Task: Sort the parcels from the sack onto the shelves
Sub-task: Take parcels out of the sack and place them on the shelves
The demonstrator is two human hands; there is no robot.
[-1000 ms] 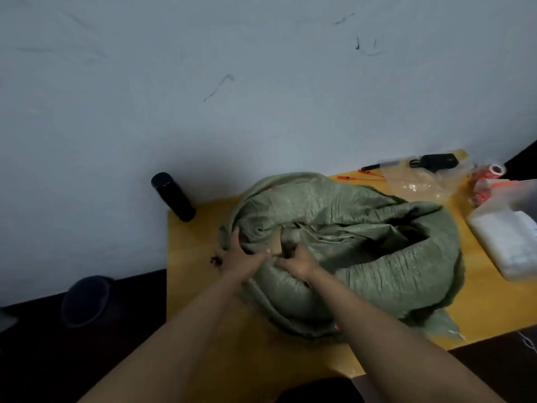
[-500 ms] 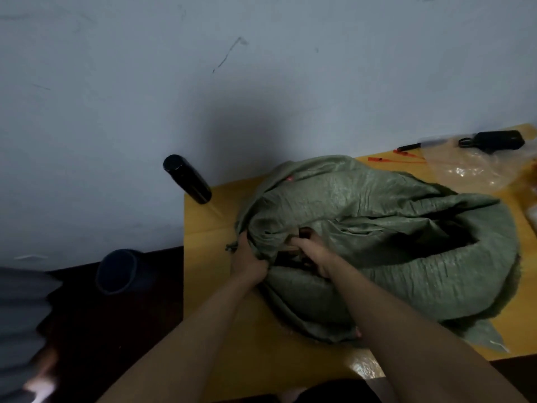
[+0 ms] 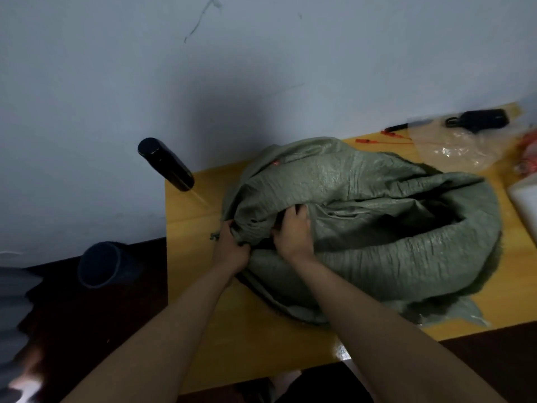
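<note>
Where the yellow wooden table point(image 3: 203, 330) met a pale blue-grey wall point(image 3: 261, 68), one green woven sack point(image 3: 377, 228) lay slumped, one black bottle point(image 3: 165, 164) standing left of it. Two hands worked its near-left folds: the left hand point(image 3: 231, 248) gripped bunched fabric, the right hand point(image 3: 293, 231) curled into the opening.

The sack point(image 3: 377, 228) lies on the table point(image 3: 203, 330), a bottle point(image 3: 165, 164) behind-left, a plastic bag point(image 3: 453, 149) behind-right.
</note>
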